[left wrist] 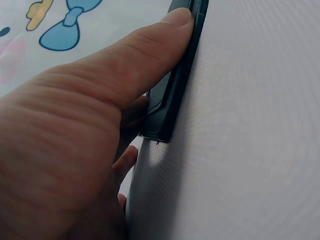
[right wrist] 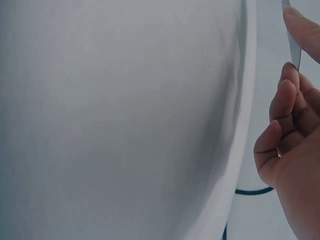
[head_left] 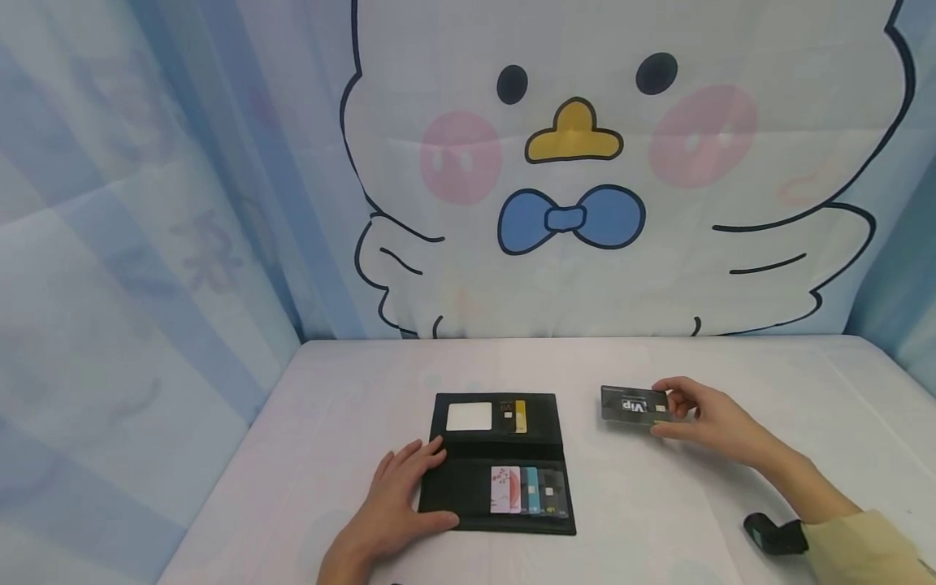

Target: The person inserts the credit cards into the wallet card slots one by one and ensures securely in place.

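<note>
A black card wallet (head_left: 468,496) lies unfolded on the table, with several cards in its lower slots and a gold-edged card (head_left: 520,416) in the upper half. My left hand (head_left: 391,504) rests at its left side, fingers spread and fairly straight. In the left wrist view the thumb (left wrist: 150,50) lies on the wallet's edge (left wrist: 167,110). To the right of the wallet, my right hand (head_left: 712,418) pinches a dark "Vip" card (head_left: 629,405) by its right end. From the right wrist, that card (right wrist: 294,50) shows edge-on between thumb and fingers.
A white cloth covers the table (head_left: 621,504). A curtain (head_left: 570,292) with a cartoon bird hangs along the back edge, and another curtain (head_left: 132,325) borders the left side. A black wrist device (head_left: 775,536) sits at the right sleeve.
</note>
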Available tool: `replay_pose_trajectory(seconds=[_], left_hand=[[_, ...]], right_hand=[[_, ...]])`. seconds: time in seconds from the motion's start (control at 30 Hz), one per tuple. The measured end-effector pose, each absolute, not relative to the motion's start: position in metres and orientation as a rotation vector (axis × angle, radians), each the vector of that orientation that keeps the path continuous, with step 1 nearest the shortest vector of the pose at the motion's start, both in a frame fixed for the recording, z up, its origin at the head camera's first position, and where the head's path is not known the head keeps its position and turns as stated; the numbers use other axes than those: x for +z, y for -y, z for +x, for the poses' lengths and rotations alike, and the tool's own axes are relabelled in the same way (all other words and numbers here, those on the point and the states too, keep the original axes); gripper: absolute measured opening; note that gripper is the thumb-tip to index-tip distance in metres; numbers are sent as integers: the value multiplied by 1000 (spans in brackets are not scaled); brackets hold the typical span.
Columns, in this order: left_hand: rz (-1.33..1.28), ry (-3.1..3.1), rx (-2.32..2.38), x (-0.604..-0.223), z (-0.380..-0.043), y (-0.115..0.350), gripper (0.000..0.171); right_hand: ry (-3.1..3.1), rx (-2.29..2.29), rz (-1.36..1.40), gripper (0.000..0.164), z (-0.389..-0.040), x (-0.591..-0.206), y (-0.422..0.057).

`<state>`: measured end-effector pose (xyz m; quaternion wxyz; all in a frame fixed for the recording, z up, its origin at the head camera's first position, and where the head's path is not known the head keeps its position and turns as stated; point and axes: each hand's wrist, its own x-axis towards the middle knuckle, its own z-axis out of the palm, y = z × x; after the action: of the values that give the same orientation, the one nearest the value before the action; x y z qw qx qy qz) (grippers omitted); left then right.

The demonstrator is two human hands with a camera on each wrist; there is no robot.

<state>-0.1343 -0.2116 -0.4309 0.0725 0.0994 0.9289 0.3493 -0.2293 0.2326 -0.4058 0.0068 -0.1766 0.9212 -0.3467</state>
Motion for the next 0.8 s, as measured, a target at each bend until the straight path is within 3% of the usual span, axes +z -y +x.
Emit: replay_pose_trajectory(seconds=[0.8], left_hand=[[302,-2790,1054,-430,-134,211,86]], right_hand=[[-2750,-1079,-756,55,-241,-403,-162]])
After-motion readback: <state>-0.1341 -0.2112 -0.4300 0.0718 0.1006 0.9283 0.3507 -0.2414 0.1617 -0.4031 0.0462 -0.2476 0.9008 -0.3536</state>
